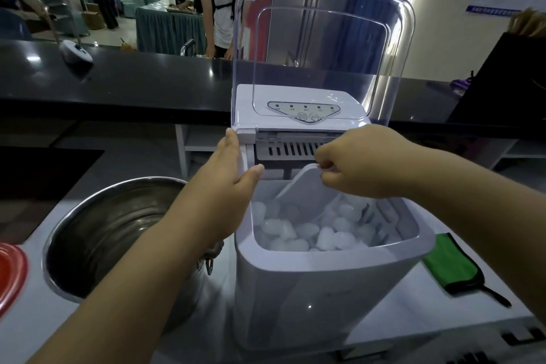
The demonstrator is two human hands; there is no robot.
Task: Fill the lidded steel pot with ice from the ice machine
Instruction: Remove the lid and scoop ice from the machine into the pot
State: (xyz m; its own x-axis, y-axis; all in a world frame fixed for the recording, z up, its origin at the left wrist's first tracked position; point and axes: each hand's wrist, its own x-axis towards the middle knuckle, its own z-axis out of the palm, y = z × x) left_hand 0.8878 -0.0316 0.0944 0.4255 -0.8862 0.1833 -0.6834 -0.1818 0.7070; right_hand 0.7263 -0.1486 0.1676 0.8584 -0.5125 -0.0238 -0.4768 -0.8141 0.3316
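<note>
A white ice machine (325,284) stands on the counter with its clear lid (322,47) swung up. Its bin holds several ice cubes (298,233) and a clear plastic scoop (307,186) stuck into them. My right hand (360,162) pinches the scoop's upper edge. My left hand (233,183) rests with straight fingers against the machine's left rim. Left of the machine stands the steel pot (112,230), open and without ice that I can see; my left forearm crosses its right side. The pot's lid is not in view.
A green cloth with black trim (455,266) lies right of the machine. A red lid or plate (9,272) shows at the left edge. A black raised counter (133,77) runs behind, with people and tables beyond it.
</note>
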